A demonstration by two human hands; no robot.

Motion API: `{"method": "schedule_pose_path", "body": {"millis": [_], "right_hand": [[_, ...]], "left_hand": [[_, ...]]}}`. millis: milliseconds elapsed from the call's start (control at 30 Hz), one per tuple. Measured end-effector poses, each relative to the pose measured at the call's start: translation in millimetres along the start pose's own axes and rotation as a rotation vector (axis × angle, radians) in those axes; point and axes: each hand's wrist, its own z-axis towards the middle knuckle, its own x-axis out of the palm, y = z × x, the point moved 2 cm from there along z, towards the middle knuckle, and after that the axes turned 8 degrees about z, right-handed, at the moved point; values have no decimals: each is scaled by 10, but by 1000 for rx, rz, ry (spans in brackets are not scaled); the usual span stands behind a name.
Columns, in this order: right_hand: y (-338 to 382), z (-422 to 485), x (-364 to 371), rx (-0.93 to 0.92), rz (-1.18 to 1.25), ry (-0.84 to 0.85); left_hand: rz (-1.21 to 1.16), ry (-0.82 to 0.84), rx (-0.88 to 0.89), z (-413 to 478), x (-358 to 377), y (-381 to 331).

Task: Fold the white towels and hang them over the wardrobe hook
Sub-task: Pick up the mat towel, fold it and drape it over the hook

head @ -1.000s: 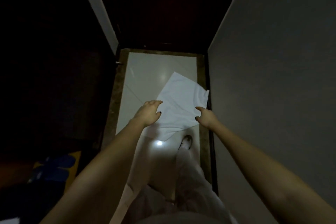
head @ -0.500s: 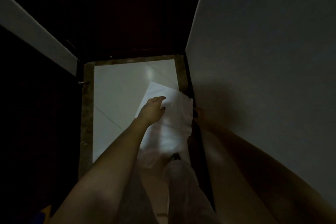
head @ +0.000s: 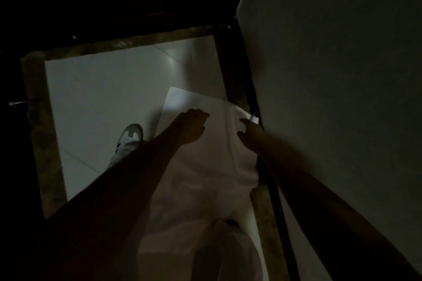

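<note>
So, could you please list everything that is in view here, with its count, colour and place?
white towel: one, white, held up over the floor at centre, hanging down toward the legs
floor tiles: several, pale and glossy, left and centre
floor border: one, mottled brown, round the tiles' edges
wall panel: one, grey, fills the right side
shoe: one, white with dark stripes, on the tiles left of the towel
trousers: one pair, light, bottom centre
left hand: one, grips the towel near its top edge
right hand: one, pinches the towel's right corner, beside the panel
The surroundings are too dark to tell.
</note>
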Motion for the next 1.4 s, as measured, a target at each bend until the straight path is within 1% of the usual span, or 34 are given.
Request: {"method": "schedule_pose_path", "body": {"millis": [67, 133, 233, 333, 400, 467, 533, 600, 633, 667, 733, 800, 867, 933, 967, 1067, 1133, 1233, 1333, 1400], "right_hand": [[-32, 462, 200, 20, -4, 1], [-93, 918, 376, 32, -24, -22], [-174, 1538, 596, -8, -63, -128], [-289, 2037, 724, 19, -136, -173], [-383, 2247, 762, 10, -256, -196], [-499, 2402, 777, -4, -322, -268], [-583, 2456, 787, 32, -288, -280], [-621, 2434, 797, 14, -202, -236], [-616, 2382, 795, -10, -135, -224], [-606, 2322, 790, -34, -66, -248], [-555, 2147, 784, -19, 21, -245], [-474, 1952, 765, 6, 49, -175], [-325, 1715, 656, -12, -14, -128], [-55, 1410, 427, -139, -122, -93], [67, 1302, 310, -162, -126, -66], [651, 859, -179, -115, -85, 26], [1080, 533, -553, -101, -60, 29], [1768, -17, -1138, -112, 9, -18], [2340, -677, -1646, -155, 102, -75], [2696, -1122, -1927, -208, 114, -66]], "left_hand": [[121, 20, 90, 439, 247, 229], [181, 4, 116, 868, 460, 467], [182, -61, 44, 1434, 781, 837], [59, -143, -25, 1831, 1081, 1160], [42, -94, -71, 1939, 1288, 1371], [70, -90, -101, 1999, 1432, 1544], [130, -120, -112, 2079, 1442, 1603], [150, -98, -119, 2180, 1371, 1586], [127, -61, -125, 2208, 1352, 1567], [66, -32, -138, 2205, 1348, 1550], [-182, 10, -199, 2062, 1363, 1498], [-405, -3, -247, 1795, 1306, 1437], [-535, -45, -280, 1533, 1096, 1398], [-643, -39, -307, 1246, 721, 1407], [-671, -29, -295, 1175, 564, 1425], [-753, -4, -247, 838, -195, 1511], [-793, 8, -227, 591, -813, 1518], [-831, -6, -178, 102, -1780, 1412], [-853, -58, -156, -564, -2597, 1264], [-849, -140, -169, -1076, -3072, 1169]]}}
